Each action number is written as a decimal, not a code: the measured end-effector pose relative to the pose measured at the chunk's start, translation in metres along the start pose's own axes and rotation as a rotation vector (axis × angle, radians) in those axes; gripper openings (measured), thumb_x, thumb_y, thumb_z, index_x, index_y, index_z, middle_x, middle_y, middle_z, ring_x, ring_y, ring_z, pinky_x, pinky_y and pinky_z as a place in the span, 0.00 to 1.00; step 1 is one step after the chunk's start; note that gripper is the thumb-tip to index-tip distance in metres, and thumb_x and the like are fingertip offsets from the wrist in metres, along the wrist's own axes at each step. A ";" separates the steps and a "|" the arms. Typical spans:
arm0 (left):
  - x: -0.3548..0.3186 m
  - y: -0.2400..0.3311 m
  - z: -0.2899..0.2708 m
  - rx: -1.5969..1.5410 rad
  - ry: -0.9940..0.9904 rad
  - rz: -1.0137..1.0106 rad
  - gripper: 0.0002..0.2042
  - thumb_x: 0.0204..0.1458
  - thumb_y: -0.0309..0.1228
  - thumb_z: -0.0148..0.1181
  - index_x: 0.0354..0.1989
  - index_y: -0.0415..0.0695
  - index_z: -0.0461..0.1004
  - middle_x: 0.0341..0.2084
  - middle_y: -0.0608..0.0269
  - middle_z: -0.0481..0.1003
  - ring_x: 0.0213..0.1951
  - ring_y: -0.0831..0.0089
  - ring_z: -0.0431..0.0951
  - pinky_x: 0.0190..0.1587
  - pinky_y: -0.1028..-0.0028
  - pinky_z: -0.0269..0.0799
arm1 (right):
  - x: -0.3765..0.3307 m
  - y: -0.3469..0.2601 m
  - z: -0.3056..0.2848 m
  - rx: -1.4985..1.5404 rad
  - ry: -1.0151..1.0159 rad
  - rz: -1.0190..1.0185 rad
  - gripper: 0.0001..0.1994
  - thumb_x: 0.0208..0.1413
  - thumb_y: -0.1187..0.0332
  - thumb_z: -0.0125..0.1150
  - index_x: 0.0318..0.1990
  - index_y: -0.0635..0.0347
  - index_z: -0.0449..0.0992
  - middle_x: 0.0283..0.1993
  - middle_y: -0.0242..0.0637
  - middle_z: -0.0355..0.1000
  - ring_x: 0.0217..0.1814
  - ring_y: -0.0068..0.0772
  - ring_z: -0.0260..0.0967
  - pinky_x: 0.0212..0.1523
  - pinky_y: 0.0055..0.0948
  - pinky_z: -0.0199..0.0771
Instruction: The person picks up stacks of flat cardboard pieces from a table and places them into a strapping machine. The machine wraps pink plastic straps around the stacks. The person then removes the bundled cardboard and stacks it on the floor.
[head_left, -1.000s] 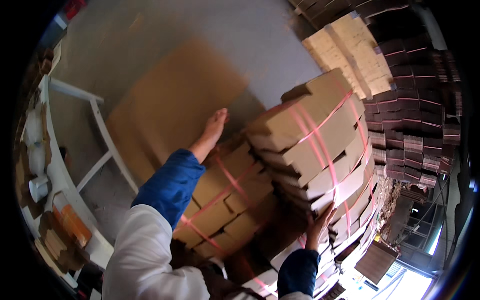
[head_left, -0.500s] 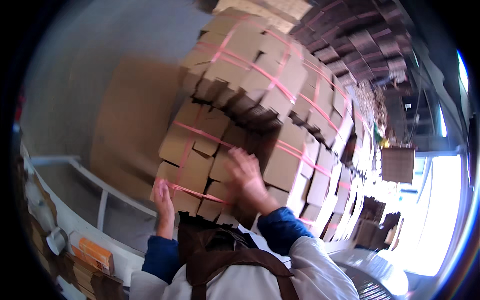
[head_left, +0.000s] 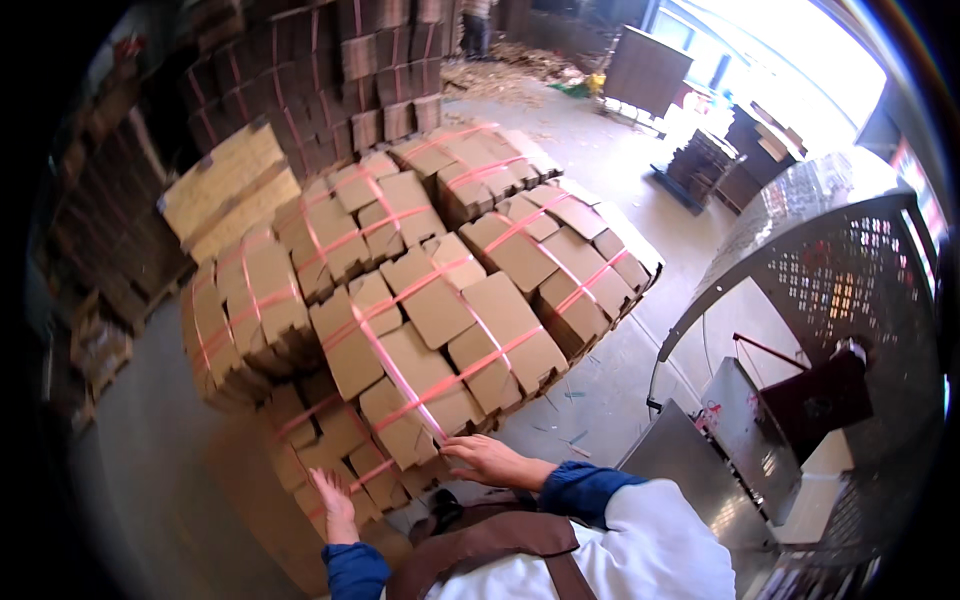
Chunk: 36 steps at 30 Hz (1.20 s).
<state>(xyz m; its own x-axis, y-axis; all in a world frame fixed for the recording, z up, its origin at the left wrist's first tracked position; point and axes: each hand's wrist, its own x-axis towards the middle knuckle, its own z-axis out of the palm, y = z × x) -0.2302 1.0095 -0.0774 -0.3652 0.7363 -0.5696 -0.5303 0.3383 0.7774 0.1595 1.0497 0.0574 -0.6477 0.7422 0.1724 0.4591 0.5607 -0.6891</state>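
The strapped cardboard bundle (head_left: 430,340) sits at the near top edge of a large stack of like bundles (head_left: 520,230), tilted toward the person and bound by crossing pink straps (head_left: 400,375). The right hand (head_left: 490,460) lies just below that bundle, at its near lower corner, fingers stretched forward and touching the cardboard edge where a strap wraps under; its grip looks released, flat rather than curled, with nothing enclosed. The left hand (head_left: 335,505) is lower and to the left of the bundle, palm pressed open against the smaller bundles (head_left: 330,450) beneath it, grip likewise released. To shift the bundle cleanly, it seems wise to hook the fingers under a strap crossing or under the bottom edge rather than push on the loose flaps, and to keep the left palm bracing the lower bundles so they do not slide out. The bundle probably handles as stiff but heavy, so drawing it close to the body should help. A perforated metal guard (head_left: 840,270) stands to the right of the stack, well apart from it.
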 end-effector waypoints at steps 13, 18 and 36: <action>0.101 -0.032 0.045 -0.033 0.093 0.152 0.51 0.49 0.73 0.39 0.72 0.47 0.38 0.72 0.56 0.39 0.72 0.60 0.39 0.70 0.57 0.29 | -0.120 0.075 -0.051 0.156 0.168 0.605 0.17 0.58 0.62 0.59 0.51 0.61 0.72 0.43 0.44 0.75 0.44 0.42 0.75 0.43 0.35 0.75; 0.095 -0.058 0.122 0.060 0.023 -0.051 0.50 0.49 0.73 0.38 0.72 0.48 0.38 0.71 0.55 0.42 0.72 0.60 0.40 0.70 0.57 0.31 | -0.113 0.106 -0.081 0.167 0.104 0.536 0.17 0.59 0.62 0.58 0.52 0.60 0.71 0.44 0.42 0.76 0.43 0.39 0.76 0.44 0.34 0.76; -0.275 -0.140 0.096 0.081 0.278 0.132 0.26 0.61 0.53 0.47 0.59 0.46 0.65 0.51 0.62 0.72 0.47 0.74 0.74 0.46 0.72 0.66 | -0.052 0.099 -0.020 0.307 -0.641 -0.195 0.12 0.55 0.67 0.62 0.45 0.62 0.73 0.34 0.43 0.78 0.33 0.37 0.78 0.34 0.32 0.76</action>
<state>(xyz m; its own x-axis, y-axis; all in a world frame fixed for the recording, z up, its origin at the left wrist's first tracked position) 0.0180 0.8160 -0.0040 -0.6283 0.5921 -0.5047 -0.4057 0.3041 0.8619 0.2507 1.0740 -0.0060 -0.9716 0.2263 -0.0692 0.1698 0.4629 -0.8700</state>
